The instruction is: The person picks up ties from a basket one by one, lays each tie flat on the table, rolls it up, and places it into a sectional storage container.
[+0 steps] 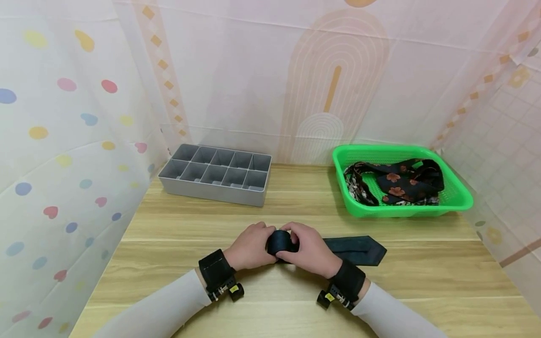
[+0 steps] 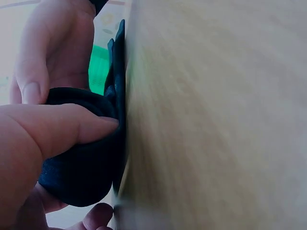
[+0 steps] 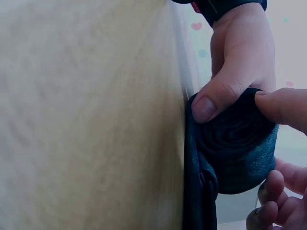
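Note:
A dark blue-green necktie is partly wound into a thick roll on the wooden table, its flat pointed end stretching to the right. My left hand grips the roll from the left, with the thumb pressed to one coiled side. From the right, my right hand holds the same roll between thumb and fingers. In the right wrist view the spiral layers of the roll show between both thumbs. Parts of the fingers behind the roll are hidden.
A grey divided box with several compartments stands at the back left. At the back right, a green plastic basket holds dark floral-patterned fabric. Patterned curtains hang behind and beside the wooden table.

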Demonstrator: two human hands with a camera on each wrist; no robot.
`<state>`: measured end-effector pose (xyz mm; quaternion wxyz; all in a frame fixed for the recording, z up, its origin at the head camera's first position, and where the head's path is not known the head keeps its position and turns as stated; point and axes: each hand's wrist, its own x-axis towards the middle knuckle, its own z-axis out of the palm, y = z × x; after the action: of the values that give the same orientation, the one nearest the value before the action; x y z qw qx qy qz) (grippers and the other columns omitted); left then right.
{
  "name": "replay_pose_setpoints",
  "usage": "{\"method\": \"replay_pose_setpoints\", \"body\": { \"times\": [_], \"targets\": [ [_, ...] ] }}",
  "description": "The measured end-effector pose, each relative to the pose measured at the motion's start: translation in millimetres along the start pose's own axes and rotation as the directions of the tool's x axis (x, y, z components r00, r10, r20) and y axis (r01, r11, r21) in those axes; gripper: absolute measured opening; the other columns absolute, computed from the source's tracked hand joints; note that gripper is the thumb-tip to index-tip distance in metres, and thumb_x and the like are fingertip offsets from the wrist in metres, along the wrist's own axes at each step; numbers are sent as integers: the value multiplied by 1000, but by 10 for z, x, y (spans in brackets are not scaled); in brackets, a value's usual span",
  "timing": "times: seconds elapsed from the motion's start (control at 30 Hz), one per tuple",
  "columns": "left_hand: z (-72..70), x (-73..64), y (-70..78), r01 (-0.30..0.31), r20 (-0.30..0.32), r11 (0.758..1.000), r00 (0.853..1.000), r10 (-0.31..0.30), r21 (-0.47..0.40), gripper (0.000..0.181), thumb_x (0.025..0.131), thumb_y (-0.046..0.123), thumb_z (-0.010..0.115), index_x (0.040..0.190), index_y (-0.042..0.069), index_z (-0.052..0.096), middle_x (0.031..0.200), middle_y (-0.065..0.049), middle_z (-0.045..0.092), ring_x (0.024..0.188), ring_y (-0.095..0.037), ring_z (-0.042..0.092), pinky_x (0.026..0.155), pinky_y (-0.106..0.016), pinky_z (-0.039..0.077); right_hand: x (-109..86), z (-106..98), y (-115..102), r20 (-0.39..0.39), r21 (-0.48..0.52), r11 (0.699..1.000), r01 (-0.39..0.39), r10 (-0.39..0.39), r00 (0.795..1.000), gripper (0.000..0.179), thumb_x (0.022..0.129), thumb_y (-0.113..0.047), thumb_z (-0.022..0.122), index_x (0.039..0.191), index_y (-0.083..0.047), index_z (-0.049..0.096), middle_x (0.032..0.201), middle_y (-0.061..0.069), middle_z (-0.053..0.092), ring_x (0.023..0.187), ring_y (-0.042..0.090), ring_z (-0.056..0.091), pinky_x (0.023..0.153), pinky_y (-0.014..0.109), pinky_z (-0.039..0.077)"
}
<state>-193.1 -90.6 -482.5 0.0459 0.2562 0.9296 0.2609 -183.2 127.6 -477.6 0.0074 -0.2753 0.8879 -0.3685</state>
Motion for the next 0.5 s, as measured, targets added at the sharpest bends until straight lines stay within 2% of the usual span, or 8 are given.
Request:
{"method": "replay_pose_setpoints", "body": {
  "times": [0.17, 0.33, 0.5],
  "targets": [
    [-17, 11, -18, 30, -1, 1000, 1000, -30, 0, 42, 74, 27, 92, 107, 13, 70, 93, -5, 59, 81, -21, 52, 73, -36, 46, 0, -20, -14, -38, -25, 1000, -7, 6, 999, 40, 86, -32, 89, 119, -21, 70, 82, -7, 54, 73, 9, 48, 69, 25, 41],
    [-78, 18, -55, 58, -9, 998, 998, -58, 24, 50, 72, 26, 91, 116, 12, 71, 96, -5, 58, 83, -22, 53, 73, -36, 46, -2, -44, -9, -40, -43, 998, -35, 33, 999, 38, 85, -32, 89, 115, -21, 70, 78, -3, 54, 68, 8, 45, 65, 24, 38],
    [-179, 7, -35, 70, -21, 997, 997, -69, 46, 50, 70, 29, 88, 114, 13, 70, 97, -5, 57, 84, -22, 53, 71, -35, 46, 0, -57, 10, -34, -72, 996, -60, 58, 998, 37, 84, -33, 89, 114, -21, 69, 76, -1, 56, 65, 8, 45, 64, 24, 38]
  ]
}}
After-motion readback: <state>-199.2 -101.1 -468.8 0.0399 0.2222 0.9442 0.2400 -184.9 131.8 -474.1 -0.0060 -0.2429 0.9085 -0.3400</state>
